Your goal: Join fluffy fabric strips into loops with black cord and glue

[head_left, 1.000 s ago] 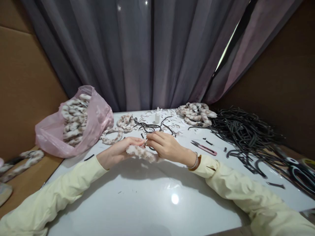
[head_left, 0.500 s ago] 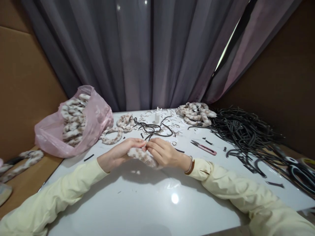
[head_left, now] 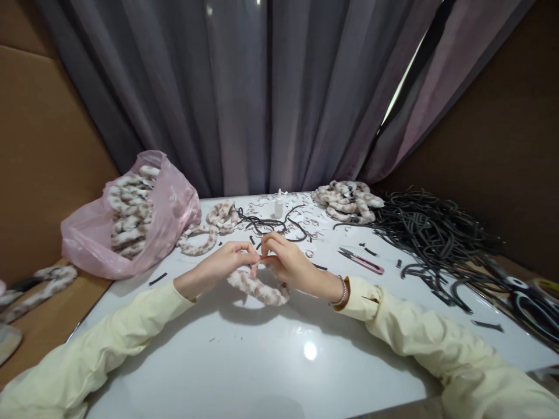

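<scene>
Above the white table, my left hand [head_left: 225, 263] and my right hand [head_left: 289, 263] meet fingertip to fingertip, both closed in a pinch. A spotted white-and-brown furry tube [head_left: 258, 289] curves in a loop below my fingers, its ends running up into both hands. What exactly lies between the fingertips is too small and too covered to make out. Just beyond my hands are black cords [head_left: 275, 224] and a small white bottle [head_left: 278, 206]. More furry loops [head_left: 201, 238] lie behind my left hand.
At the left, a pink plastic bag [head_left: 174, 203] holds several furry tubes. Pink-handled thread snips [head_left: 361, 261] lie right of my hands. A furry pile [head_left: 349, 201], a heap of black cords [head_left: 432, 233] and scissors [head_left: 535, 305] occupy the right side. Small rings [head_left: 310, 254] are scattered behind.
My fingers have risen slightly and arched into tighter pinches. The furry tube now hangs lower as a more visible curve beneath my hands.
</scene>
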`<act>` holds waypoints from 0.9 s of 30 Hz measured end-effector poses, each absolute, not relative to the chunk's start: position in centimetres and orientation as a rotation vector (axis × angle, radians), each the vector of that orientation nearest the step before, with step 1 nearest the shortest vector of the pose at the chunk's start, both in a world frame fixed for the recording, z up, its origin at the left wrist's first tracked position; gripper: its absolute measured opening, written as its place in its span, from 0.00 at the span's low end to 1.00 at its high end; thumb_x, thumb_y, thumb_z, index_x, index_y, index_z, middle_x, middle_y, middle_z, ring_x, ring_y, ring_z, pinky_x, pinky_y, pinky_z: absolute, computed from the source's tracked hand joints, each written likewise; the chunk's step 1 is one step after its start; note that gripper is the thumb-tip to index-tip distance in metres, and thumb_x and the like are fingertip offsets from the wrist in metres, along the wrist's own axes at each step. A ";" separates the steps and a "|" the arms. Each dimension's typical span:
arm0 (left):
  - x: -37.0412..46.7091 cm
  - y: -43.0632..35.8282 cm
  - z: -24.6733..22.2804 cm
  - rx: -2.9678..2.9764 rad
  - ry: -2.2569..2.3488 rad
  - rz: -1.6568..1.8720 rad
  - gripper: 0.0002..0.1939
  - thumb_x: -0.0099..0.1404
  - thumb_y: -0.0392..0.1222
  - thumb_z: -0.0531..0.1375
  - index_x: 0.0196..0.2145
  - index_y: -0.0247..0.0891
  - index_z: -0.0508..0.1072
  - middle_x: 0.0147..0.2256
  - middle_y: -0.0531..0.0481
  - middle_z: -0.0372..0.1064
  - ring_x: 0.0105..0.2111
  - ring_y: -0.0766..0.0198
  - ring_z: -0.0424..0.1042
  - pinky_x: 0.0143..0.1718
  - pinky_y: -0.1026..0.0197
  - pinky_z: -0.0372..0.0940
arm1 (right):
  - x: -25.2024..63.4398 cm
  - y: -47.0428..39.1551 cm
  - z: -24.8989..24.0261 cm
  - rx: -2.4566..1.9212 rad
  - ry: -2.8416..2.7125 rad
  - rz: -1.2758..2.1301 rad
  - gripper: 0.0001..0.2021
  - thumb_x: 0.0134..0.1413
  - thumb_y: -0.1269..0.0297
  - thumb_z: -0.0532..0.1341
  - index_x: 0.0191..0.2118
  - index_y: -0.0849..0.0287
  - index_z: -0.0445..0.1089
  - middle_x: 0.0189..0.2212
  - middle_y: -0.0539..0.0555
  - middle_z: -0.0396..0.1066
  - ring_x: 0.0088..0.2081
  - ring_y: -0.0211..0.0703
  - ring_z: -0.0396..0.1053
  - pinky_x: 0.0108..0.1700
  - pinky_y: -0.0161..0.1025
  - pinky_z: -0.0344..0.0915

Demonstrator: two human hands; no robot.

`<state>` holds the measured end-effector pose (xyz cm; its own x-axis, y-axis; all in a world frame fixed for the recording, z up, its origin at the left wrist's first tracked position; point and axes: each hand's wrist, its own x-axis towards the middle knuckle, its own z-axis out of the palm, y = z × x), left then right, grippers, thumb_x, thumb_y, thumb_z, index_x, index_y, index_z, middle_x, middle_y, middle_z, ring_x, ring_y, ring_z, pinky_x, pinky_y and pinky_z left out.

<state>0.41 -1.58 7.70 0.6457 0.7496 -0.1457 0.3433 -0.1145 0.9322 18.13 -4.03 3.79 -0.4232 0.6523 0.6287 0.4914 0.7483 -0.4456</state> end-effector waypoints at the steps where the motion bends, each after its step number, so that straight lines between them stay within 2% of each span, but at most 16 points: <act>1: 0.4 -1.5 7.7 1.718 0.886 0.406 0.09 0.56 0.42 0.55 0.20 0.38 0.66 0.24 0.54 0.68 0.34 0.62 0.66 0.39 0.63 0.57 | 18.2 -4.0 4.0 -0.896 -2.102 0.360 0.07 0.47 0.79 0.53 0.29 0.60 0.59 0.31 0.54 0.63 0.32 0.39 0.62 0.33 0.35 0.60; 4: 0.4 -1.3 7.6 1.734 0.859 0.279 0.09 0.55 0.41 0.54 0.21 0.37 0.69 0.24 0.53 0.69 0.32 0.61 0.66 0.37 0.63 0.57 | 18.5 -3.7 4.3 -1.054 -2.073 0.802 0.05 0.46 0.76 0.57 0.28 0.61 0.61 0.22 0.47 0.62 0.25 0.35 0.60 0.28 0.32 0.57; 6: 0.5 -1.3 7.4 1.738 0.865 0.235 0.10 0.54 0.41 0.54 0.20 0.37 0.71 0.24 0.53 0.69 0.31 0.61 0.66 0.37 0.63 0.57 | 18.8 -3.5 4.3 -1.098 -2.004 1.110 0.04 0.46 0.73 0.59 0.27 0.62 0.61 0.20 0.46 0.63 0.24 0.33 0.61 0.27 0.31 0.57; 11: 0.7 -1.6 7.2 1.713 0.791 0.171 0.11 0.56 0.41 0.53 0.21 0.38 0.72 0.22 0.53 0.70 0.31 0.61 0.68 0.38 0.63 0.59 | 19.0 -2.9 3.6 -1.004 -1.716 1.544 0.17 0.36 0.72 0.65 0.31 0.59 0.56 0.19 0.44 0.68 0.22 0.33 0.65 0.26 0.31 0.62; 14: 0.7 -1.7 7.3 1.714 0.744 0.120 0.11 0.57 0.41 0.53 0.22 0.37 0.70 0.23 0.53 0.69 0.30 0.62 0.68 0.38 0.64 0.60 | 19.0 -2.9 3.6 -0.987 -1.671 1.608 0.21 0.33 0.72 0.67 0.33 0.58 0.55 0.17 0.43 0.68 0.19 0.33 0.65 0.24 0.31 0.63; 17: 0.7 -1.7 7.1 1.785 0.802 0.078 0.08 0.56 0.45 0.57 0.28 0.37 0.69 0.25 0.54 0.69 0.28 0.63 0.68 0.31 0.65 0.61 | 19.1 -2.7 3.6 -0.987 -1.654 1.609 0.21 0.32 0.71 0.68 0.32 0.58 0.55 0.17 0.42 0.68 0.19 0.32 0.65 0.23 0.31 0.64; 20: 0.8 -1.6 6.0 1.909 0.809 0.152 0.13 0.56 0.49 0.59 0.33 0.37 0.67 0.26 0.54 0.70 0.26 0.64 0.68 0.26 0.66 0.59 | 19.5 -2.3 3.1 -1.010 -1.640 1.569 0.21 0.32 0.67 0.70 0.31 0.59 0.56 0.17 0.43 0.68 0.19 0.33 0.65 0.23 0.31 0.64; 22: 1.0 -1.4 4.8 1.920 0.807 0.252 0.14 0.58 0.51 0.58 0.32 0.37 0.65 0.25 0.54 0.70 0.24 0.66 0.67 0.25 0.67 0.59 | 19.9 -2.0 2.6 -1.052 -1.642 1.507 0.20 0.34 0.63 0.69 0.30 0.60 0.57 0.17 0.44 0.67 0.20 0.32 0.65 0.24 0.30 0.63; 25: 1.3 -1.0 3.2 1.859 0.827 0.383 0.12 0.59 0.49 0.57 0.31 0.37 0.64 0.25 0.52 0.71 0.24 0.66 0.67 0.27 0.66 0.60 | 20.4 -2.0 1.9 -1.103 -1.642 1.457 0.17 0.41 0.59 0.67 0.30 0.61 0.60 0.18 0.44 0.66 0.21 0.31 0.64 0.24 0.28 0.61; 27: 1.4 -0.6 2.5 1.816 0.801 0.452 0.10 0.59 0.46 0.58 0.30 0.36 0.65 0.25 0.51 0.72 0.28 0.65 0.69 0.32 0.65 0.62 | 20.5 -2.2 1.5 -1.106 -1.627 1.481 0.18 0.40 0.58 0.68 0.33 0.60 0.60 0.21 0.46 0.69 0.24 0.33 0.67 0.28 0.30 0.64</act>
<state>1.44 -0.60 2.55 0.7043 0.7069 -0.0653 0.3102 -0.2238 0.9239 20.47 -2.22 1.51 -0.4191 0.9056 -0.0655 0.1501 -0.0020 -0.9887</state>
